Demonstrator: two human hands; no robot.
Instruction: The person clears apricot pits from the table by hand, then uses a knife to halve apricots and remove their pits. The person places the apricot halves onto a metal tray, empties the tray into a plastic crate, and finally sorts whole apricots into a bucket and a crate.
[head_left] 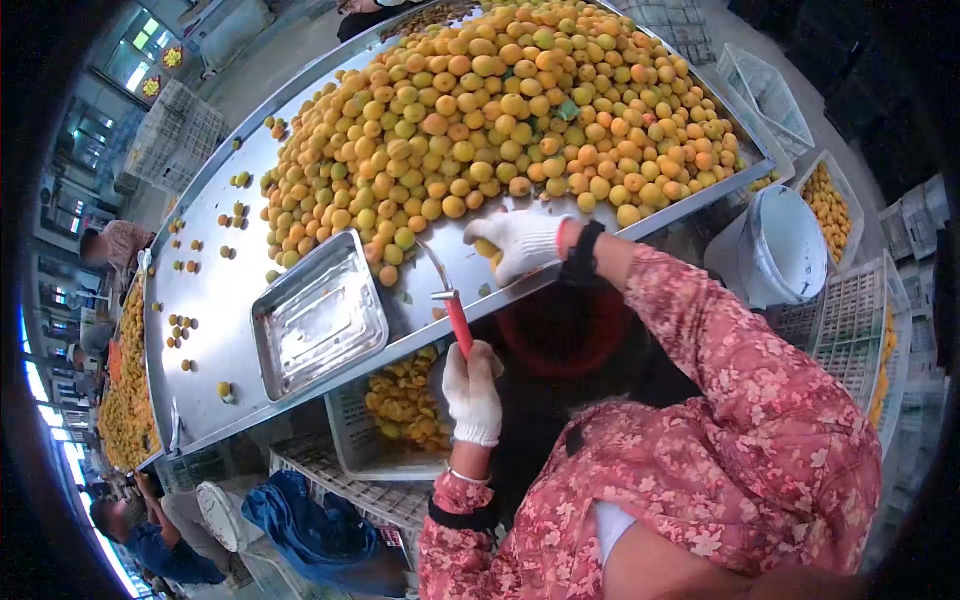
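Observation:
My left hand [472, 392], in a white glove, is closed around the red handle of a small curved knife [459, 322]. The thin hooked blade points up over the table's near edge, toward the fruit. To its right, my right hand [518, 243], also gloved in white, has its fingers curled around a yellow apricot [487, 249], partly hidden by the glove. A large heap of apricots [480, 120] covers much of the metal table [205, 290] just beyond both hands. Left of the knife lies a shiny rectangular metal tray [320, 318].
Beneath the table edge stands a crate [350, 430] of cut fruit, near a dark red tub [565, 330]. A white bucket [775, 245] and more crates [850, 320] stand to the right. Other people [165, 540] sit at the left, by another fruit pile [128, 390].

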